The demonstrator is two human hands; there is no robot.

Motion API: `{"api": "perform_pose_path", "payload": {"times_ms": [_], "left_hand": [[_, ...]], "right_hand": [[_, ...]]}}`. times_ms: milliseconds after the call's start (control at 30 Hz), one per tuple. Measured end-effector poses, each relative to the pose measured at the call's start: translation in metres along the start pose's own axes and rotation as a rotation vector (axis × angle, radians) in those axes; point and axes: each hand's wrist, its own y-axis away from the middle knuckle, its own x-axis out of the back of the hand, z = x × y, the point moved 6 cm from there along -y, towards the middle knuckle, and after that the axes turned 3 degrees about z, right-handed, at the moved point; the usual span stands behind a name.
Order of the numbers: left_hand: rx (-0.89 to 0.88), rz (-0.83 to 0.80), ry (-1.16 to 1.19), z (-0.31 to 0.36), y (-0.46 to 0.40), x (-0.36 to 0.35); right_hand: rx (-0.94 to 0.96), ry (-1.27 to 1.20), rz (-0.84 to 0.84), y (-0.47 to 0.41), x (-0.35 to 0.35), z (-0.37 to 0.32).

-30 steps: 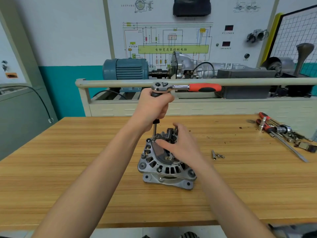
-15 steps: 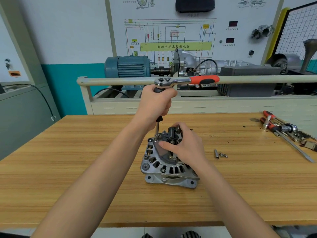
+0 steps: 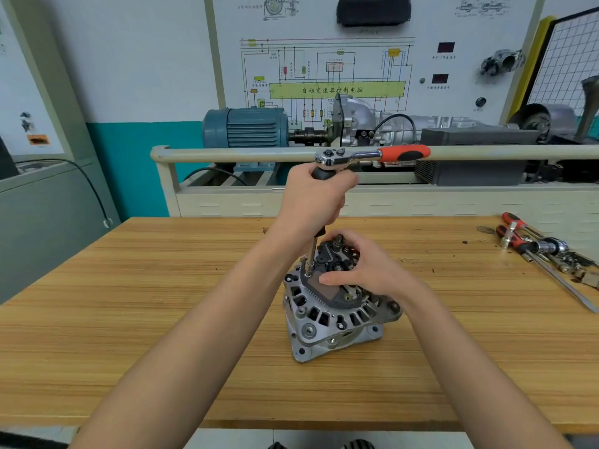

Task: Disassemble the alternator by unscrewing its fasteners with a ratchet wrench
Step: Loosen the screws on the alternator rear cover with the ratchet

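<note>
The silver alternator stands on the wooden table, its rear end up. My left hand grips the black grip just under the head of the ratchet wrench, whose red handle points right. From that grip a thin extension shaft runs down to a fastener on the left of the alternator's top. My right hand holds the top of the alternator, fingers curled round the black rear parts and thumb across the cover.
Screwdrivers, sockets and other loose tools lie at the table's right edge. Behind the table run a beige rail and a bench with a blue motor and a gearbox.
Both hands keep their holds. The wrench handle still points right, its end a touch higher. The view has shifted slightly, so everything sits a little differently in frame.
</note>
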Motion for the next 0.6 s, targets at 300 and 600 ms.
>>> {"api": "perform_pose_path", "payload": {"times_ms": [300,600], "left_hand": [[-0.025,0.036,0.006,0.0,0.001,0.0],[-0.014,0.036,-0.087,0.0,-0.001,0.007]], "right_hand": [[0.378,-1.546,0.036,0.001,0.077,-0.1],[0.442,-1.852,0.543,0.028,0.087,-0.121]]}}
